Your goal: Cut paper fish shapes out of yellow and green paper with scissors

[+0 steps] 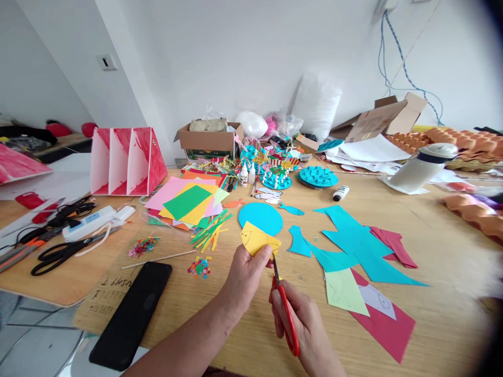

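A: Status on the hands? Use the blue disc (260, 214) as reference.
B: My left hand (247, 272) is just below the disc, closed to a narrow pinch on the yellow paper (254, 236). Thumb on top, other fingers mostly hidden under the sheet. The paper has a fish outline on it and overlaps the disc's lower edge.
A: Right?
B: My right hand (301, 317) is lower and right of the disc, wrapped round the red scissors (288, 319). Blades point up at the paper's lower right corner. Tips are hidden there, so can't tell how far apart they stand. Some of my fingers are behind the handles.
A: Anything else hard to read?
B: Frame's right edge is dark and blurred. Right forearm runs out at the bottom. Faint drawing on the pale green sheet (345, 292), right of and below the disc; can't make it out.
A: Rest of the table (451, 246)?
B: Blue fish (292, 209) just right of the disc, orange fish (234, 203) just left. Green strips (208, 230) further left, black phone (133, 314) well apart, lower left. Large blue offcut (353, 243) to the right.
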{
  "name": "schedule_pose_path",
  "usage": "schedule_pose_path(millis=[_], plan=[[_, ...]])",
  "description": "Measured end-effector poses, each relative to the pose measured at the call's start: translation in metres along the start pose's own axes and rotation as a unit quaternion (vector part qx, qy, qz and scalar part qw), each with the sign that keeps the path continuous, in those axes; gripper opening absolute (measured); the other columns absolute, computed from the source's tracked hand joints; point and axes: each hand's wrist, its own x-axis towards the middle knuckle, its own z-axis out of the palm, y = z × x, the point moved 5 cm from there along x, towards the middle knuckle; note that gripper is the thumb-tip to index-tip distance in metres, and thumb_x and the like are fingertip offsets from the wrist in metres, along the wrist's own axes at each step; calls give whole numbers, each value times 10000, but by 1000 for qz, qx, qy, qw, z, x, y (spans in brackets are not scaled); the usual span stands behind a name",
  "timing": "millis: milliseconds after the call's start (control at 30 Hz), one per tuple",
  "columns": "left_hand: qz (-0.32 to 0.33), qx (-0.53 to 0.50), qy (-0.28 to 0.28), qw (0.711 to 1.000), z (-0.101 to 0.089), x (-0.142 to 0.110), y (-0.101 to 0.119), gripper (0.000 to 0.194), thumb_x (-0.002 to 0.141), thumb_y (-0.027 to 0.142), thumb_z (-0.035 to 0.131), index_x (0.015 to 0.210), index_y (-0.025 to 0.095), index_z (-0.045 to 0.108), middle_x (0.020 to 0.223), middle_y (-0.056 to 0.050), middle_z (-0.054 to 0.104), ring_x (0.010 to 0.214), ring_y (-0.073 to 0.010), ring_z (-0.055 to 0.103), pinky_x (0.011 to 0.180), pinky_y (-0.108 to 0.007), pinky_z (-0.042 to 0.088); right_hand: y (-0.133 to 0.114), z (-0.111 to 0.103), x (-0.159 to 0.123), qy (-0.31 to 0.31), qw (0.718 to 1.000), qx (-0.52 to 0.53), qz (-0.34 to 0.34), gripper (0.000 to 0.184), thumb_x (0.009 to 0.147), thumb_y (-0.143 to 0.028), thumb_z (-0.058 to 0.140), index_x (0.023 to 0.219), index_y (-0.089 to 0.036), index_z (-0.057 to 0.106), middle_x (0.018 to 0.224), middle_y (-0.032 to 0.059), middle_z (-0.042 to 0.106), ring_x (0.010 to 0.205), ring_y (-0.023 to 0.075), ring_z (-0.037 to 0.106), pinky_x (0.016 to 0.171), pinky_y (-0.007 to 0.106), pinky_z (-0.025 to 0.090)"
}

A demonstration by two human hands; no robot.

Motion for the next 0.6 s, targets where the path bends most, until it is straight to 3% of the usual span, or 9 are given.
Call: schedule_pose_path(millis=[600], plan=[[-24,9,13,1000,-3,1,2,129,701,269,582,678,147,615,612,17,581,573,-104,533,564,-207,458,15,-1,0,-9,999,-23,-25,387,878,-501,337,611,-222,351,487,-70,368,401,85,394,376,198,310]])
